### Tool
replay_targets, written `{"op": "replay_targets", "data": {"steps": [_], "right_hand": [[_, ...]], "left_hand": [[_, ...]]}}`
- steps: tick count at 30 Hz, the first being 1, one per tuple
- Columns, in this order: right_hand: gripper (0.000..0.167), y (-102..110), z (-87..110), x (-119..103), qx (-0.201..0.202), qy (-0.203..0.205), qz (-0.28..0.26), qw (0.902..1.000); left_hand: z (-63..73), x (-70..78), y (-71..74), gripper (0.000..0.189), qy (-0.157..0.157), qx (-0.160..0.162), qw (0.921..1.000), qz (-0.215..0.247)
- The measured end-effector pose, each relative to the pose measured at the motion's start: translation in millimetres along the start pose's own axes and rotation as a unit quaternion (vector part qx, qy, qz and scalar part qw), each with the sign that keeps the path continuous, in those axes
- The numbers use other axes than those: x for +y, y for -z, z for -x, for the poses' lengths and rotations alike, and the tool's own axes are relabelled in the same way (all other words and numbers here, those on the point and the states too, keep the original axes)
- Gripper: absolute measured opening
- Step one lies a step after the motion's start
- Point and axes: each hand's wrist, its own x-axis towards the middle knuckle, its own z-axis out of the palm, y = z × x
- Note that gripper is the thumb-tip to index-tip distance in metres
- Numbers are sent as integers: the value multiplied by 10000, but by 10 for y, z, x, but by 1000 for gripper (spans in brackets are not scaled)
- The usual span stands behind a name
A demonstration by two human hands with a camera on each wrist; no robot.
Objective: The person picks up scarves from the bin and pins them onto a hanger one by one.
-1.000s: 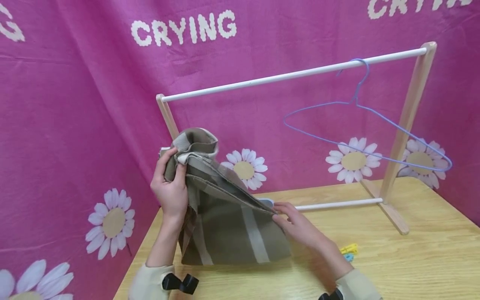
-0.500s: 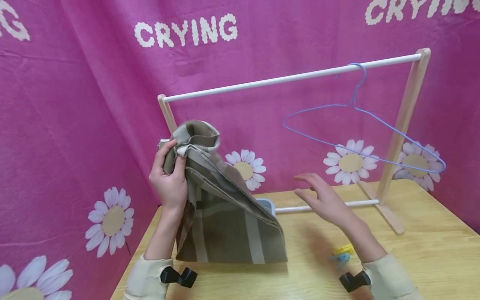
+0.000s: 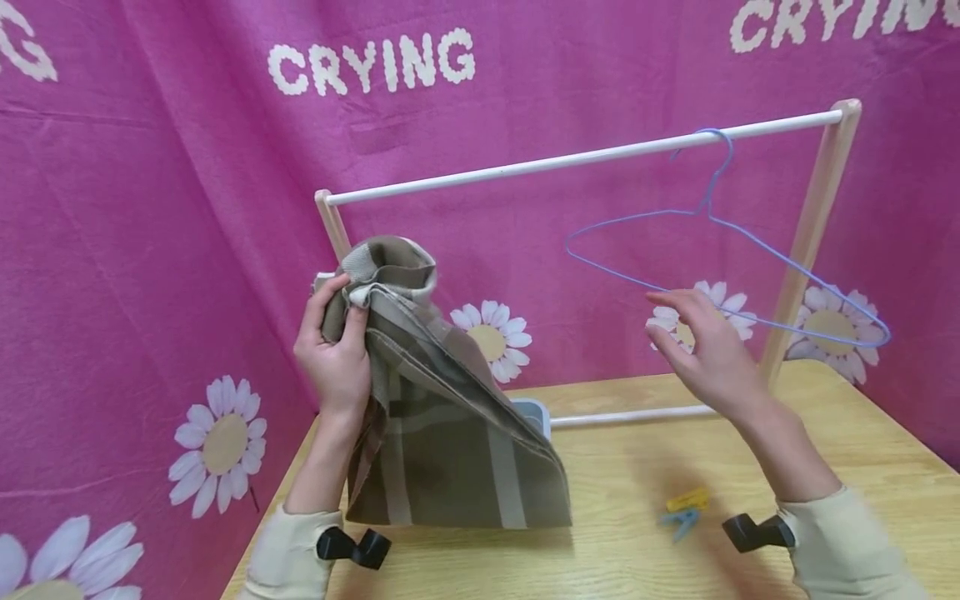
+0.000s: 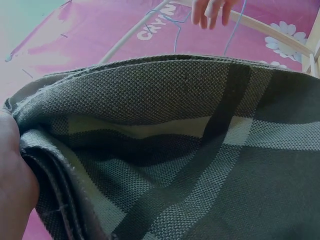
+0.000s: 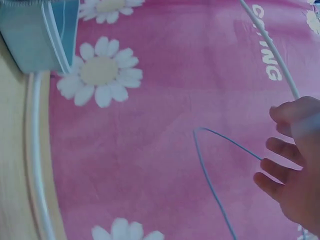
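My left hand (image 3: 336, 354) grips the bunched top corner of a folded plaid cloth (image 3: 457, 467), brown-green with pale stripes, between thumb and fingers. The cloth hangs in several layers down to the right, its bottom edge near the table. In the left wrist view the woven cloth (image 4: 200, 130) fills most of the picture. My right hand (image 3: 708, 358) is held in the air with fingers loosely spread and nothing in them. It is just in front of the lower bar of a blue wire hanger (image 3: 795, 262); I cannot tell whether they touch.
The hanger hooks over the white rail (image 3: 517, 169) of a wooden-ended rack. A grey-blue bin (image 5: 35, 40) stands behind the cloth, mostly hidden by it in the head view. Yellow (image 3: 687, 500) and blue (image 3: 682, 522) clothespins lie on the table (image 3: 622, 567). A pink printed curtain (image 3: 187, 208) surrounds it.
My right hand has let go of the cloth's right edge and moved up and right toward the hanger. My left hand keeps its grip, now slightly higher.
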Motion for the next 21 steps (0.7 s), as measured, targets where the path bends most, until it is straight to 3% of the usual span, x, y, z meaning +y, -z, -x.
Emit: {"op": "replay_targets", "data": {"steps": [8, 14, 18, 21], "right_hand": [[45, 306, -80, 52, 801, 224, 629, 9946], [43, 509, -118, 215, 1293, 535, 1064, 9844], [47, 661, -130, 333, 1276, 450, 1505, 9793], [56, 761, -116, 407, 1029, -25, 1829, 9777]], "left_hand": [[-155, 90, 35, 29, -234, 58, 9995, 203], [-220, 303, 11, 28, -362, 250, 9980, 445], [-263, 425, -11, 26, -407, 320, 9973, 527], [-296, 465, -22, 26, -426, 330, 9967, 605]]}}
